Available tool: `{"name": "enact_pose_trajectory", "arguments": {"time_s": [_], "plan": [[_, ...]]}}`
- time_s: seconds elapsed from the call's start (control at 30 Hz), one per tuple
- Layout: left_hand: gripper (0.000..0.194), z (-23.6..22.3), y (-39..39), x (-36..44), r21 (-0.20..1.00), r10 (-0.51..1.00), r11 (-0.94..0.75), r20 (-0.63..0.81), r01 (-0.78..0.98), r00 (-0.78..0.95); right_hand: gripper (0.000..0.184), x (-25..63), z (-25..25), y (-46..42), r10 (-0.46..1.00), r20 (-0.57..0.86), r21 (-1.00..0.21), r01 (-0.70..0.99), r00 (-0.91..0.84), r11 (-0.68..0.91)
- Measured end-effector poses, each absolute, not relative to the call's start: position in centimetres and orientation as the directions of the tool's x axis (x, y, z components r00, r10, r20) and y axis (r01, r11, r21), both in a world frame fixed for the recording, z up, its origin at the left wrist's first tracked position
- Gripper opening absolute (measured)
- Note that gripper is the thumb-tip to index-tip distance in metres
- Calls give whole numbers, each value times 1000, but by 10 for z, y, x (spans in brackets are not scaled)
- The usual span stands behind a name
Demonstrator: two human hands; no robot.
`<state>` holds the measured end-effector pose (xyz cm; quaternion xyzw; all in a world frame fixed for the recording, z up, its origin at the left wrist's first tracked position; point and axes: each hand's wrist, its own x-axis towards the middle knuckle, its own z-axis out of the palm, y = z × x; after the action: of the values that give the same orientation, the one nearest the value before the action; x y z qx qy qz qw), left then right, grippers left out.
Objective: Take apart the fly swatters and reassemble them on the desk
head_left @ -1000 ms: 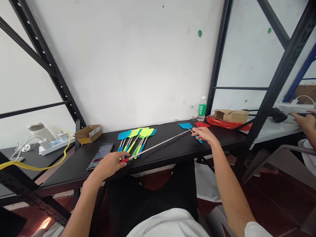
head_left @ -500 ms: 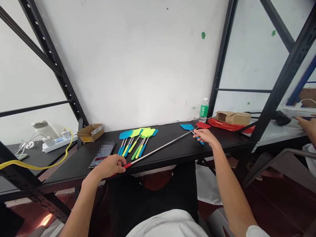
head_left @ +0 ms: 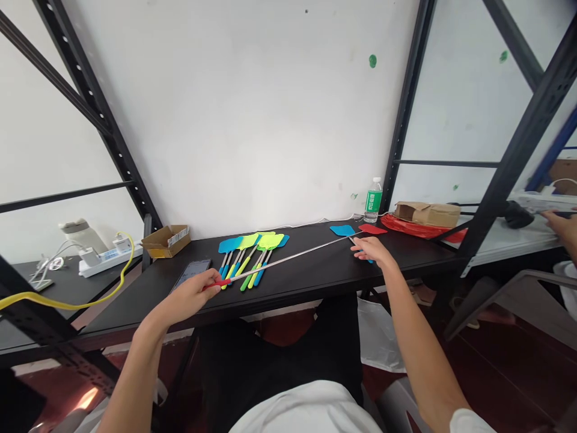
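Observation:
A fly swatter with a long, extended metal shaft [head_left: 293, 257] slants across the black table. My left hand [head_left: 196, 293] is closed around its red handle [head_left: 222, 283], and its red head [head_left: 372, 229] lies at the far right. My right hand [head_left: 372, 249] hovers by the head end, fingers loosely apart, over a blue fly swatter [head_left: 342, 231] whose handle it partly covers. Whether the fingertips touch that swatter is unclear. Between my hands lie several shorter swatters, with yellow-green heads [head_left: 270, 242] and blue heads [head_left: 229, 244], in a fanned row.
A phone [head_left: 192, 272] and an open cardboard box [head_left: 169, 242] are on the left, near a power strip [head_left: 110, 258] and yellow cable [head_left: 121, 276]. A water bottle [head_left: 372, 201] stands at the back right, beside a torn carton [head_left: 426, 214] on red plastic [head_left: 415, 227]. Another person's hand [head_left: 561, 225] shows far right.
My left hand first drew the red handle down toward the table's front edge, lengthening the visible shaft, then lifted it back up and leftward. My right hand stayed near the head end.

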<state>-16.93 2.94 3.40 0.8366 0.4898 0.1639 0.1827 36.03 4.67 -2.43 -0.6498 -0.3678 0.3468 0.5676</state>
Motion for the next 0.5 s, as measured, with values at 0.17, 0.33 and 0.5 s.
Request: {"name": "enact_pose_trajectory", "arguments": {"time_s": [0.17,0.33,0.5], "plan": [[40,45,27,-176,439,892,-451,207,777,401,27,357,-23,46,852,-37,-992,-121,522,32],[42,51,20,-180,527,904,-427,219,735,368,32,356,-11,40,871,-51,-823,-515,489,240],[46,53,21,-193,563,924,-374,161,737,346,23,378,-6,27,779,-29,-608,-629,627,484]]}}
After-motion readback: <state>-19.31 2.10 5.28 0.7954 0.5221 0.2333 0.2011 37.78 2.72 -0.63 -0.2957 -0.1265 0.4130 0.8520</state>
